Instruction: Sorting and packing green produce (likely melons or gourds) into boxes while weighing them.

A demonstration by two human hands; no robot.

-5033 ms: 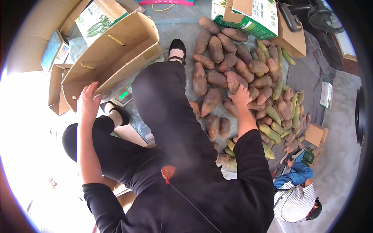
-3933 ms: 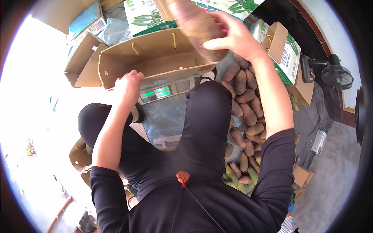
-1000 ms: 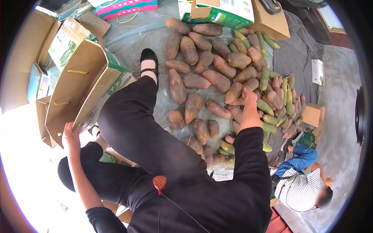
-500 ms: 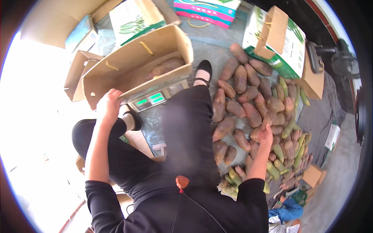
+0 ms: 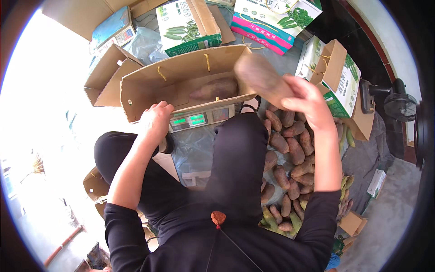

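1. Nearest the camera is the person's own body in black sleeves and black trousers, knees raised, with a small orange tassel (image 5: 218,218) hanging at the chest.
2. The left hand (image 5: 155,121) rests clenched over the near rim of an open brown cardboard box (image 5: 149,84), fingers curled on the edge of its wall.
3. The right hand (image 5: 308,102) is raised above the box's right end, grasping a large sweet potato (image 5: 260,77); the fingers wrap its near end while the rest sticks out toward the box, blurred.
4. Just under the box's near edge shows an electronic scale (image 5: 201,119) with lit green displays; the box appears to sit on it.
5. Inside the box lies another sweet potato (image 5: 214,89), purplish, against the far wall.
6. To the right of the raised knee, a heap of sweet potatoes (image 5: 290,154) is spread on the floor, with a few green-yellow vegetables (image 5: 346,136) at its right edge and near end.
7. Left of the box stands a second open cardboard box (image 5: 106,79), touching it at the corner.
8. Farther off are printed cartons: a green and white one (image 5: 188,25) behind the box, a pink and teal one (image 5: 272,22) beside that, and an opened one (image 5: 337,77) at right.
9. At the far right stands a black fan (image 5: 398,99) on dark ground.
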